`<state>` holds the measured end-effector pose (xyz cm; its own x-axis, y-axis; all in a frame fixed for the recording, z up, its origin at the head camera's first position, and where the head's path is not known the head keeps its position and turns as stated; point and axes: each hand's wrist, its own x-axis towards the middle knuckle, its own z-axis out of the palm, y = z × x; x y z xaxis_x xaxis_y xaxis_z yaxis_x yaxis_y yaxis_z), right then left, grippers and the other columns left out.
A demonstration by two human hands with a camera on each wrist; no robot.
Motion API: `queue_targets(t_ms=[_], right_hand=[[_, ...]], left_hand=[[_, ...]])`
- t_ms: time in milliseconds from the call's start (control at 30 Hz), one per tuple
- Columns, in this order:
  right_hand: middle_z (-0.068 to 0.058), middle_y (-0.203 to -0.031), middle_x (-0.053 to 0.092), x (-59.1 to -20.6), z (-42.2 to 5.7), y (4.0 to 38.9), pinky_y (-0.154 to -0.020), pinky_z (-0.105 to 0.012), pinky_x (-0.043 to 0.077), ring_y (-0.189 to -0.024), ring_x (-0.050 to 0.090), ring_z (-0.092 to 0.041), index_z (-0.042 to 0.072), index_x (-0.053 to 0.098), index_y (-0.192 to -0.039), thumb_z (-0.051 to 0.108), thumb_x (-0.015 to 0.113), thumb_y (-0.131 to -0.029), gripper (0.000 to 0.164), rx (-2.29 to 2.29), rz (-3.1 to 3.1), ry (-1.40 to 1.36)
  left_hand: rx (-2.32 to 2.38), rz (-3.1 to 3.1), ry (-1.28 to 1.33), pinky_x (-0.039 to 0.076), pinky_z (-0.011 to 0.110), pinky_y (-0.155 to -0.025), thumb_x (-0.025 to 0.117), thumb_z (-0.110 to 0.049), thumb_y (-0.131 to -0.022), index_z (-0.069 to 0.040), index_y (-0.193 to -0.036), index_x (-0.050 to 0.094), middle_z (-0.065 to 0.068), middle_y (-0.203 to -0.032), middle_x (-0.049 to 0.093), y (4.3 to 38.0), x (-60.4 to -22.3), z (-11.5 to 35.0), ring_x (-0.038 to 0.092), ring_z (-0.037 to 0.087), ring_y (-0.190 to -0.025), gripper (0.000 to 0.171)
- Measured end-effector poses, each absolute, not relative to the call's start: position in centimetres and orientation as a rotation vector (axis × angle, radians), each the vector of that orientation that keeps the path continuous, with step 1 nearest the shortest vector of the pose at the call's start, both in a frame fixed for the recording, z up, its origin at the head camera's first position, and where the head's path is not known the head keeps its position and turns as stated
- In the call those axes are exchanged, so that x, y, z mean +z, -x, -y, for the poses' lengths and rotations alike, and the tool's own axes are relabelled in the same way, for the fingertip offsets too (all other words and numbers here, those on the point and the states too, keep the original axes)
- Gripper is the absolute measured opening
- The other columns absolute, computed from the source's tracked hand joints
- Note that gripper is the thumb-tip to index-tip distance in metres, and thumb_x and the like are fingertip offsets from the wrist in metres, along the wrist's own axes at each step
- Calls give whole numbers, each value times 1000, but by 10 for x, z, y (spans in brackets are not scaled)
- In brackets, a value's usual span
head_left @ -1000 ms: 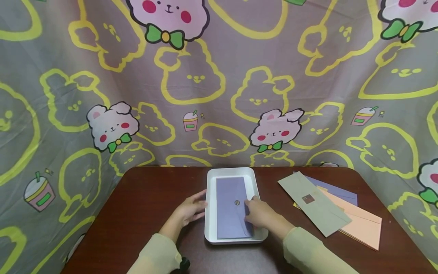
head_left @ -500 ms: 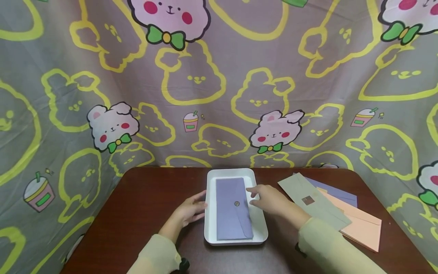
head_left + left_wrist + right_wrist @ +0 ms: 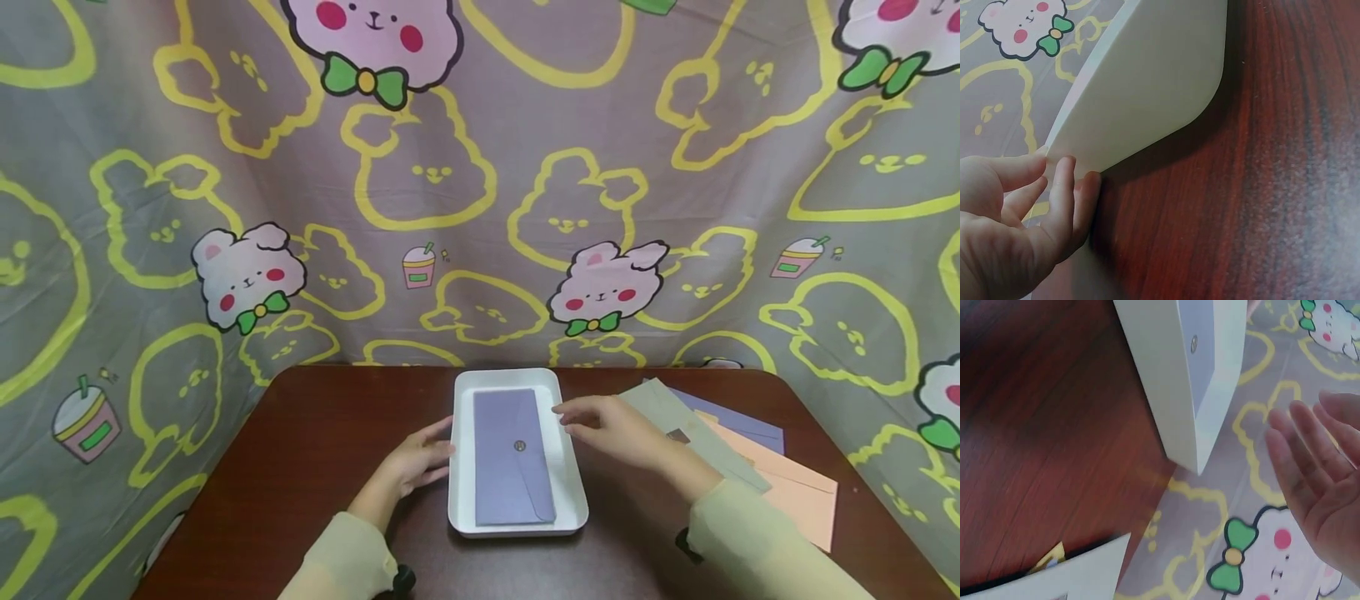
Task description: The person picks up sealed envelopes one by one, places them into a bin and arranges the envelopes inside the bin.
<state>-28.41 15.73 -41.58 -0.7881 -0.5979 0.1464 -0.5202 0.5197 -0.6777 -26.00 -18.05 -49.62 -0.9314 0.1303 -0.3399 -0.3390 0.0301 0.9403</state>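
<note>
A white tray (image 3: 566,475) stands on the table, holding a purple envelope (image 3: 502,483) with a round seal on its flap. At the tray's left side, my left hand (image 3: 411,461) touches the rim and outer wall with its thumb and fingertips. In the left wrist view the fingers of that hand (image 3: 1029,228) lie fairly straight along the wall (image 3: 1147,87). My right hand (image 3: 615,429) hovers by the tray's right rim, relaxed and holding nothing. The right wrist view shows that hand (image 3: 1322,481) apart from the tray (image 3: 1154,381), fingers loosely extended.
Right of the tray, several envelopes overlap: a grey-green one (image 3: 720,458) on top, a peach one (image 3: 806,500) and a purple one (image 3: 757,429) beneath. My right forearm partly covers the pile. A patterned cloth (image 3: 480,250) hangs behind the dark wooden table (image 3: 337,417).
My right hand has let go of the purple envelope's right edge and drawn back to the right, past the tray's rim. The left hand and the tray stay in place.
</note>
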Motion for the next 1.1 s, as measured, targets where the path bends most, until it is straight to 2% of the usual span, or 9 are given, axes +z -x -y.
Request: queue_targets(t_ms=[233, 367, 500, 633, 733, 933, 1100], right_hand=[[-8, -111, 75, -407, -185, 283, -84, -39, 60, -100, 71, -23, 3, 72, -124, 6, 72, -95, 29, -1140, -2750, 958], [-5, -108, 74, -407, -199, 283, -78, -34, 61, -96, 71, -23, 5, 69, -130, 3, 73, -94, 37, -1138, -2810, 924], [-7, -109, 72, -408, -213, 283, -77, -35, 60, -95, 70, -26, 3, 65, -135, -2, 73, -92, 43, -1157, -2854, 916], [-10, -111, 70, -410, -229, 282, -56, -33, 58, -92, 69, -26, 6, 63, -137, -3, 71, -93, 45, -1200, -2837, 843], [-13, -112, 70, -413, -240, 282, -47, -34, 55, -89, 69, -24, 6, 62, -139, -1, 70, -95, 45, -1267, -2787, 773], [-17, -111, 69, -423, -259, 284, -60, -38, 62, -87, 71, -11, -1, 59, -140, -3, 69, -95, 46, -1349, -2753, 749], [-18, -110, 69, -430, -272, 283, -65, -36, 62, -76, 73, -9, -5, 58, -139, -7, 67, -94, 46, -1317, -2795, 796]], left_hand=[[1961, -1986, 218, 55, 46, -96, 60, -1, -101, -7, -159, 37, 26, -133, 58, 259, -496, 181, 65, 26, -106, 63], [1957, -1999, 217, 55, 47, -97, 60, 0, -101, -6, -159, 37, 26, -132, 59, 258, -496, 181, 65, 27, -106, 63], [1960, -1998, 220, 55, 47, -97, 60, 0, -100, -6, -158, 37, 26, -132, 59, 258, -495, 180, 65, 28, -106, 63], [1967, -1993, 228, 56, 48, -96, 60, 1, -100, -6, -158, 38, 26, -131, 60, 258, -495, 179, 66, 28, -106, 63], [1963, -1996, 232, 56, 47, -96, 61, 0, -100, -6, -158, 38, 26, -131, 59, 259, -495, 179, 65, 28, -106, 63], [1962, -2006, 236, 55, 48, -97, 61, 1, -100, -6, -158, 38, 26, -132, 59, 259, -496, 179, 65, 28, -106, 63], [1975, -2005, 229, 55, 49, -96, 61, 1, -100, -5, -158, 39, 26, -131, 59, 258, -497, 179, 65, 28, -106, 62]])
